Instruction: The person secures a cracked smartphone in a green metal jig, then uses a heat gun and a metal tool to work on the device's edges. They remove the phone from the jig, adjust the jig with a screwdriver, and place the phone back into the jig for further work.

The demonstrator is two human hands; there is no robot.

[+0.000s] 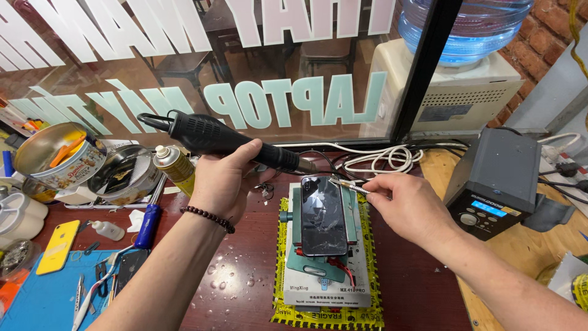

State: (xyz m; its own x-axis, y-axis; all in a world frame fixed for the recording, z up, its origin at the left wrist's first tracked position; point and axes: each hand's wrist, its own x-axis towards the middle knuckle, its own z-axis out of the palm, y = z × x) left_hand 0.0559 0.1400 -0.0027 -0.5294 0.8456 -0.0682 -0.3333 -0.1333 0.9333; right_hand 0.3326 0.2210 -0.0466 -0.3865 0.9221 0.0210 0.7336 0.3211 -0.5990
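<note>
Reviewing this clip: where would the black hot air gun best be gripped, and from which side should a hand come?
Probably mid-handle on the hot air gun, from below and the near side, as the left hand wraps it now. The body is a long horizontal cylinder, and the metal nozzle end points at the cracked phone, so fingers belong well back from that tip.

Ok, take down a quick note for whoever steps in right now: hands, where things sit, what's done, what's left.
Left hand: grips the black hot-air gun, nozzle over the phone's top edge.
Right hand: holds a thin metal pick at the top right corner.
The cracked phone lies clamped in the green fixture on the reddish table.
Done: phone clamped.
Left: the glass is still on.
</note>
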